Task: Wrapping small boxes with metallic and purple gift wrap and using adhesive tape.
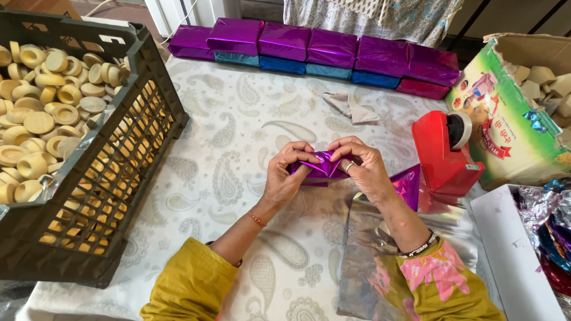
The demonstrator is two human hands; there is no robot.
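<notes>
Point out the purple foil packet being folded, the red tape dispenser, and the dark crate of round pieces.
purple foil packet point(321, 166), head view, on the creased foil between the hands.
red tape dispenser point(438, 160), head view, on its red body.
dark crate point(128, 142), head view, on its lattice side wall.

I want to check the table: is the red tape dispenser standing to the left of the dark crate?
No, the red tape dispenser stands at the right side of the table, while the dark crate of round pieces is at the far left.

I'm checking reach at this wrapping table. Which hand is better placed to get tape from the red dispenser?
Right, probably. The right hand pinches the purple foil packet just beside the red tape dispenser, which stands on its side of the table. The left hand would need to cross over.
</notes>
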